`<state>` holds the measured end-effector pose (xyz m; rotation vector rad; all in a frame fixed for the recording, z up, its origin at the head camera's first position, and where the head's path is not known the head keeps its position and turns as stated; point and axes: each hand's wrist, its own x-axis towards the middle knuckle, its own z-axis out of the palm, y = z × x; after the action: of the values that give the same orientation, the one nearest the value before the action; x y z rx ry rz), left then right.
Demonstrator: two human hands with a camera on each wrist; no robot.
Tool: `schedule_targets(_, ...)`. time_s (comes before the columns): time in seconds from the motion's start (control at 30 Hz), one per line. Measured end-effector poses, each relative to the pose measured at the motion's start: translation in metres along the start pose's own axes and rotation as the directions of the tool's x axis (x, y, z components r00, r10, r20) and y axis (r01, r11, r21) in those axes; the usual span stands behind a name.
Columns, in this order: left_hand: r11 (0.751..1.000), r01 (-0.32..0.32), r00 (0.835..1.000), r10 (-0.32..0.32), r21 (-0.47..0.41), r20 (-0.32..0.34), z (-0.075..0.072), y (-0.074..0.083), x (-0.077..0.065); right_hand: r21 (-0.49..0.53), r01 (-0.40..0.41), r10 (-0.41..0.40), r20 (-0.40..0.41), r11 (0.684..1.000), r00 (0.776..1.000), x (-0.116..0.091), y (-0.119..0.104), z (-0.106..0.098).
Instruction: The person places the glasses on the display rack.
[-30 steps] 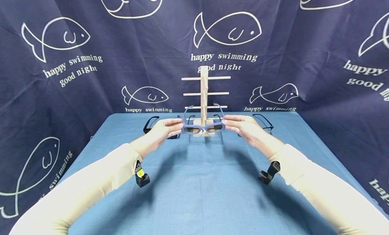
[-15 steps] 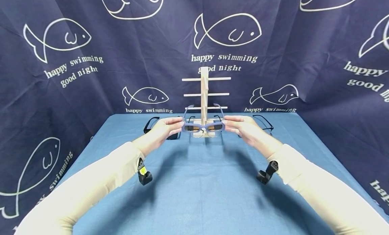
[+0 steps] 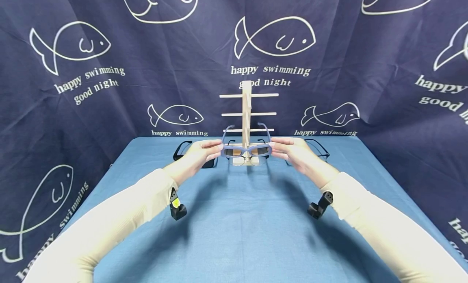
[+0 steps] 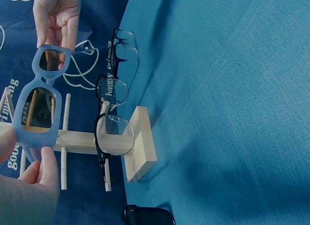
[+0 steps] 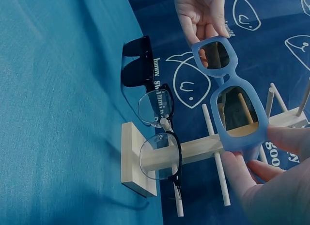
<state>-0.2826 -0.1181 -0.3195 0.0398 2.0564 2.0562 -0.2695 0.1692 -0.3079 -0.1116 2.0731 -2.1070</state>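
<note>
The left hand (image 3: 199,154) and right hand (image 3: 297,153) pinch the blue sunglasses (image 3: 246,150) by opposite ends, near the head view's centre, before the rack (image 3: 246,104). Uneven grip could tilt them into the clear glasses (image 4: 116,125) on the lowest rod (image 4: 107,180).

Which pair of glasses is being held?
The blue sunglasses, pinched by the left hand and right hand; the other visible pairs are dark-framed and unheld.

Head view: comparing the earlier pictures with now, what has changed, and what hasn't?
The blue sunglasses have shifted slightly upward in the picture against the rack, moving with the left hand and right hand, which still pinch their ends. Nothing was let go. The rack, the glasses on it and the black sunglasses stayed put.
</note>
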Motion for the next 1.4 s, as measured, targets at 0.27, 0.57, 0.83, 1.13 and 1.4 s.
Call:
schedule_targets(0.27, 1.0, -0.013, 1.0, 0.013, 0.021, -0.013, 0.001, -0.004, 0.003, -0.012, -0.032, 0.031, -0.031, 0.999, 0.999, 0.004, 0.001, 0.0)
schedule_targets(0.57, 1.0, -0.015, 0.999, 0.016, 0.016, -0.052, 0.003, -0.009, 0.006, 0.043, -0.019, 0.022, -0.072, 0.999, 0.997, 0.008, 0.004, 0.003)
schedule_targets(0.83, 1.0, -0.017, 0.997, 0.018, 0.02, -0.077, 0.003, -0.011, 0.009, 0.046, -0.025, 0.03, -0.118, 0.999, 0.993, 0.01, 0.008, 0.006)
schedule_targets(1.13, 0.999, -0.036, 0.995, 0.037, 0.003, -0.091, 0.003, -0.015, 0.014, 0.07, -0.028, 0.038, -0.144, 0.997, 0.989, 0.012, 0.01, 0.009)
schedule_targets(1.4, 0.999, -0.05, 0.995, 0.052, 0.016, -0.09, 0.007, -0.01, 0.021, 0.081, -0.019, 0.031, -0.148, 0.997, 0.988, 0.015, 0.009, 0.005)
